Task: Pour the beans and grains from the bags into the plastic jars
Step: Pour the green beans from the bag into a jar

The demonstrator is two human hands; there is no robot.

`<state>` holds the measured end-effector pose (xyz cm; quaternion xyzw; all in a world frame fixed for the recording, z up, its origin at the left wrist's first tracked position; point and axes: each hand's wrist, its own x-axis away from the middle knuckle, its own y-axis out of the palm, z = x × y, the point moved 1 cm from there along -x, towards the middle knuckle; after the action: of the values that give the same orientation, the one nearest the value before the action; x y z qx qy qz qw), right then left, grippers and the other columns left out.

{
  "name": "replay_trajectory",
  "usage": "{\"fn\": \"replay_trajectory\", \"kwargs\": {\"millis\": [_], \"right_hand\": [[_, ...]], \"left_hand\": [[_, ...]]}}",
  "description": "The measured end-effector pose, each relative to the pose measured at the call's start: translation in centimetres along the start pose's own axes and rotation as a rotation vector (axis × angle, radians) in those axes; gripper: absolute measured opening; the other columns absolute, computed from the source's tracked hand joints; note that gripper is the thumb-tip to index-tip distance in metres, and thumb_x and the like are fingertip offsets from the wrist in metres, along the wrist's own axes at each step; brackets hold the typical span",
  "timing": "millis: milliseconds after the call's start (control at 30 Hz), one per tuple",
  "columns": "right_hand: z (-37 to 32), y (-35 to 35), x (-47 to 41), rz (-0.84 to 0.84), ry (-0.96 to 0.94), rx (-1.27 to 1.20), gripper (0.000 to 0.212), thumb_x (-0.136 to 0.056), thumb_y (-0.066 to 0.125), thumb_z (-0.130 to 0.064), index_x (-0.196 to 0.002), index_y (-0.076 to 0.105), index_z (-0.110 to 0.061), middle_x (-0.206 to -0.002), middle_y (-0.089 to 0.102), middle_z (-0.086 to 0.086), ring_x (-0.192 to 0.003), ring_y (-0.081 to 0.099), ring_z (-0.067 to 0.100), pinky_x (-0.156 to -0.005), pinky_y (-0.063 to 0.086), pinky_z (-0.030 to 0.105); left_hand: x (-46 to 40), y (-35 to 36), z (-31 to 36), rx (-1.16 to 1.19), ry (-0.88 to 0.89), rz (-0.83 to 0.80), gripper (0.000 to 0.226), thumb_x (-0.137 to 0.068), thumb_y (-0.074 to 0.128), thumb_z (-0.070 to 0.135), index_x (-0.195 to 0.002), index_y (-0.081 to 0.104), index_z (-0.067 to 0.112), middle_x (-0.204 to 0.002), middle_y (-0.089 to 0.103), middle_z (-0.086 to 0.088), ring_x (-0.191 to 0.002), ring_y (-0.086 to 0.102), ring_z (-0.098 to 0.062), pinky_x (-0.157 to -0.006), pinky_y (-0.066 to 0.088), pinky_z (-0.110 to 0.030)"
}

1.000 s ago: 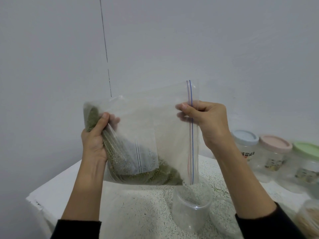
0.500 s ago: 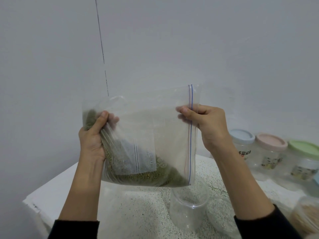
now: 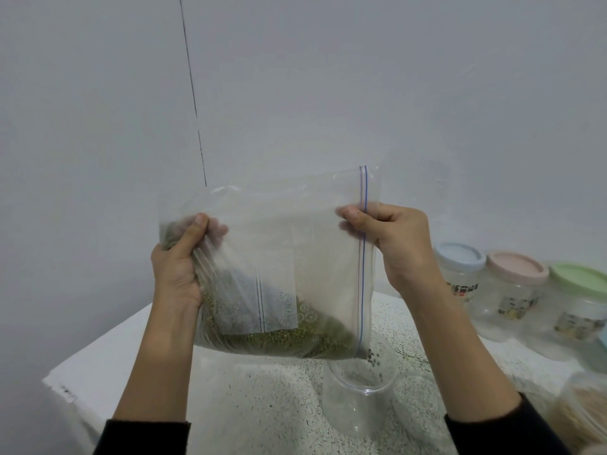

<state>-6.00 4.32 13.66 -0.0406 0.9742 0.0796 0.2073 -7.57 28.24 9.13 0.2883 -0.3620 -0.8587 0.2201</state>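
One zip bag (image 3: pixel 295 257) of green beans (image 3: pixel 279 338) is held sideways above one open clear jar (image 3: pixel 356 399), its bottom end gripped by the raised left hand (image 3: pixel 179 257) and its zip edge pinched by the right hand (image 3: pixel 391 238), while three lidded jars (image 3: pixel 499 287) are seen right of the open jar.

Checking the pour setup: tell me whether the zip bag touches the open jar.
Cannot tell: in the head view the zip bag's lower corner overlaps the open jar's mouth, hiding any contact or gap.

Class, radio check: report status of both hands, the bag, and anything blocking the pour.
Left hand grips bag bottom; right hand pinches zip edge. Bag tilted, green beans dropping into open jar. Nothing blocking.
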Motion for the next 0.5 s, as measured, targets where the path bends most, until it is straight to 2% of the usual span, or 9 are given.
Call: {"fn": "replay_trajectory", "kwargs": {"millis": [133, 167, 300, 433, 500], "right_hand": [[0.13, -0.13, 0.00, 0.002, 0.003, 0.000, 0.025, -0.058, 0.074, -0.022, -0.078, 0.074, -0.008, -0.078, 0.071, 0.013, -0.071, 0.068, 0.020, -0.081, 0.056, 0.034], [0.19, -0.14, -0.02, 0.000, 0.003, 0.001, 0.026, -0.058, 0.074, -0.023, -0.079, 0.074, -0.008, -0.078, 0.071, 0.013, -0.071, 0.068, 0.020, -0.081, 0.056, 0.033], [0.34, -0.11, -0.14, 0.003, 0.010, -0.001, 0.025, -0.058, 0.074, -0.022, -0.079, 0.074, -0.007, -0.077, 0.071, 0.012, -0.070, 0.068, 0.018, -0.080, 0.056, 0.032], [0.36, -0.14, -0.20, 0.002, 0.012, 0.010, 0.013, -0.067, 0.074, -0.012, -0.079, 0.074, -0.006, -0.077, 0.071, 0.013, -0.071, 0.068, 0.020, -0.081, 0.056, 0.035], [0.31, -0.18, -0.17, 0.005, 0.012, 0.013, 0.017, -0.065, 0.074, -0.015, -0.079, 0.073, -0.006, -0.079, 0.070, 0.015, -0.072, 0.068, 0.020, -0.082, 0.056, 0.036]], "left_hand": [[0.16, -0.03, 0.10, -0.018, -0.001, -0.008, 0.009, -0.061, 0.071, 0.010, -0.052, 0.072, 0.013, -0.055, 0.066, 0.001, -0.052, 0.065, -0.009, -0.058, 0.054, -0.019], [0.15, -0.08, 0.08, -0.024, -0.001, -0.012, 0.008, -0.060, 0.070, 0.010, -0.052, 0.072, 0.013, -0.055, 0.066, 0.001, -0.052, 0.065, -0.010, -0.058, 0.054, -0.019], [0.03, -0.24, -0.07, -0.034, 0.000, -0.018, 0.018, -0.068, 0.066, 0.007, -0.053, 0.073, 0.013, -0.055, 0.066, 0.002, -0.052, 0.065, -0.009, -0.058, 0.054, -0.019], [-0.13, -0.22, -0.04, -0.058, 0.003, -0.019, 0.038, -0.085, 0.058, -0.002, -0.053, 0.073, 0.014, -0.055, 0.066, 0.002, -0.052, 0.065, -0.009, -0.059, 0.054, -0.019], [-0.15, -0.13, -0.04, -0.058, 0.002, -0.019, 0.041, -0.086, 0.057, -0.002, -0.052, 0.073, 0.014, -0.055, 0.066, 0.002, -0.052, 0.065, -0.009, -0.059, 0.054, -0.019]]}}
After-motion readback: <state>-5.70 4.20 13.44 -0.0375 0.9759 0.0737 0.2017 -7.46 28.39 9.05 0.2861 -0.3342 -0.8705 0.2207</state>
